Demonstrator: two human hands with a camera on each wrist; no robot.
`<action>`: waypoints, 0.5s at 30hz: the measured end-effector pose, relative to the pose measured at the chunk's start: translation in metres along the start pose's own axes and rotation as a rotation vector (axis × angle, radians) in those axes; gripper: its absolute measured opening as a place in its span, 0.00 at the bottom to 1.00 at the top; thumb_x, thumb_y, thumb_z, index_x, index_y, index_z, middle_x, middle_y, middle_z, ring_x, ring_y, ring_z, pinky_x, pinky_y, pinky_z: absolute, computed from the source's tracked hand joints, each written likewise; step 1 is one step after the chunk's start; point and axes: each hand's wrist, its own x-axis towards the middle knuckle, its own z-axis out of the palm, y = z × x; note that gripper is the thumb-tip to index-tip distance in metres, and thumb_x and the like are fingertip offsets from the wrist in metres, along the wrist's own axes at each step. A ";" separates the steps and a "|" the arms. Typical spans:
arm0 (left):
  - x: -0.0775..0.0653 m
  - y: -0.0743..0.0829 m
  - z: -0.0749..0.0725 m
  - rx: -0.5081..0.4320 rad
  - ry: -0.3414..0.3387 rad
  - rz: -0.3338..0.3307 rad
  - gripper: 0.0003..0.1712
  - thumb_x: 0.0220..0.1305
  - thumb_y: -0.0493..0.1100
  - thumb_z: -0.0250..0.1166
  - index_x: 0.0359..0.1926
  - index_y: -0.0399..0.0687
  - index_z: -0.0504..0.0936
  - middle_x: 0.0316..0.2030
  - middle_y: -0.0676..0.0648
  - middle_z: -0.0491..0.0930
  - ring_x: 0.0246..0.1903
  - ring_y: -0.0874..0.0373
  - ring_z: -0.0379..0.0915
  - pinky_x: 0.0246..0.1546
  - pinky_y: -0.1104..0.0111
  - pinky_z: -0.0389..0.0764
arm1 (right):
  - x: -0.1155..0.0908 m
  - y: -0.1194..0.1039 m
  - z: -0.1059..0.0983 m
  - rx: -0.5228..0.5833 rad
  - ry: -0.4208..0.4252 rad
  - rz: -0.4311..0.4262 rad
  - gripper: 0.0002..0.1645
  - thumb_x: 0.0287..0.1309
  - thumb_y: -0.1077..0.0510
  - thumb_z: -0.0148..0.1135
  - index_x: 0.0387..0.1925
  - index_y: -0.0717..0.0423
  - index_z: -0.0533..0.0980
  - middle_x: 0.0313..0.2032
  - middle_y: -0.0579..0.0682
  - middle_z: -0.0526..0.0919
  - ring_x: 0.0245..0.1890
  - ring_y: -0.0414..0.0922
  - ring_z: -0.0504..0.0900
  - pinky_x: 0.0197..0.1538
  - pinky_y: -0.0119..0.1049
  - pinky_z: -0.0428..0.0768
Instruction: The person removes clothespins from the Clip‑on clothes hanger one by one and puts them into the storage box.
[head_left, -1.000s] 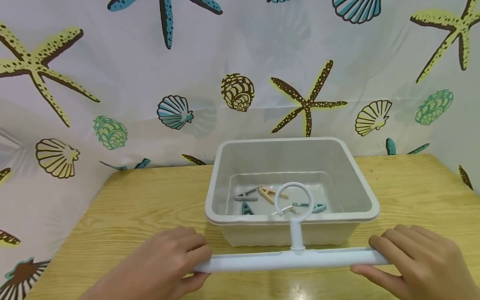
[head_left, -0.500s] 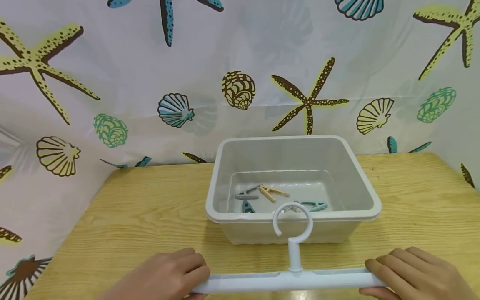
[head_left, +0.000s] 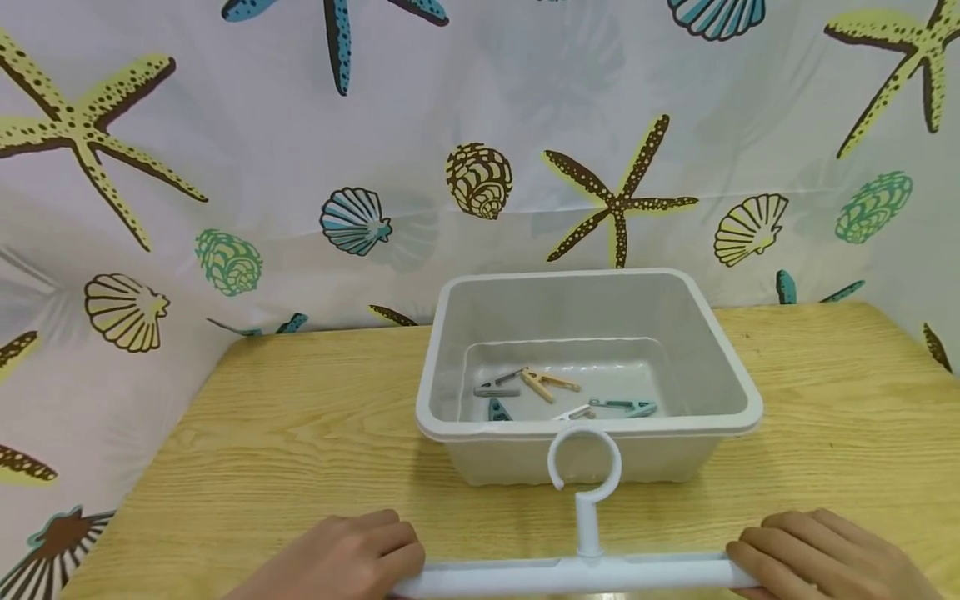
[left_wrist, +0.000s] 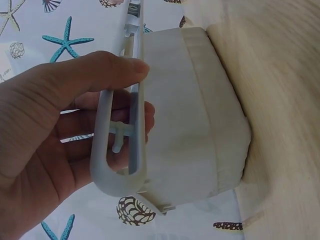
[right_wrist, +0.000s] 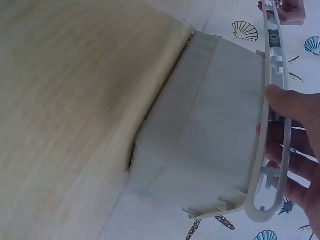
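A white plastic clothes hanger (head_left: 585, 575) spans the space between my two hands, low in the head view, its round hook standing up in front of the bin. My left hand (head_left: 341, 554) grips one end; in the left wrist view the thumb (left_wrist: 120, 71) lies over the hanger's slotted frame with fingers behind it. At the other end my right hand (head_left: 828, 554) holds it the same way, thumb (right_wrist: 280, 100) across the frame in the right wrist view. Parts of both hands are cut off by the head view's lower edge.
Behind the hanger a light grey plastic bin (head_left: 577, 458) stands on the wooden table (head_left: 300, 417). Inside lie several clothespins, among them a tan one (head_left: 538, 385), a grey one (head_left: 497, 392) and a teal one (head_left: 637, 408). A seashell-patterned curtain (head_left: 420, 283) hangs behind.
Both hands have brought the hanger down and toward me, so its hook, which overlapped the bin's inside, now shows against the front wall. The bin and clothespins have stayed put.
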 end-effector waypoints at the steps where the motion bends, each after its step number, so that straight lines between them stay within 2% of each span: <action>1: 0.000 0.001 0.001 0.007 0.010 0.009 0.18 0.64 0.58 0.62 0.27 0.51 0.74 0.27 0.59 0.73 0.27 0.73 0.62 0.25 0.86 0.63 | -0.002 0.000 0.000 0.008 -0.023 0.002 0.27 0.71 0.37 0.44 0.34 0.48 0.82 0.31 0.38 0.82 0.29 0.37 0.78 0.31 0.29 0.76; 6: -0.001 0.002 0.009 -0.009 -0.009 0.018 0.16 0.66 0.55 0.61 0.26 0.52 0.74 0.24 0.61 0.70 0.26 0.75 0.59 0.24 0.87 0.61 | -0.012 -0.001 0.002 0.064 -0.069 -0.017 0.26 0.63 0.32 0.52 0.36 0.48 0.81 0.34 0.37 0.80 0.31 0.35 0.76 0.31 0.25 0.73; 10: -0.002 0.003 0.016 -0.033 -0.023 0.004 0.16 0.66 0.52 0.62 0.23 0.53 0.71 0.21 0.63 0.65 0.24 0.77 0.54 0.22 0.88 0.57 | -0.016 -0.001 0.008 0.087 -0.083 -0.039 0.25 0.64 0.34 0.53 0.37 0.49 0.81 0.34 0.38 0.79 0.32 0.34 0.75 0.31 0.23 0.72; 15: -0.003 0.003 0.025 0.006 -0.036 0.010 0.19 0.61 0.49 0.66 0.19 0.55 0.68 0.18 0.64 0.60 0.22 0.78 0.51 0.19 0.88 0.53 | -0.021 -0.001 0.017 0.108 -0.082 -0.067 0.25 0.66 0.35 0.52 0.37 0.50 0.80 0.34 0.38 0.78 0.31 0.33 0.74 0.32 0.22 0.70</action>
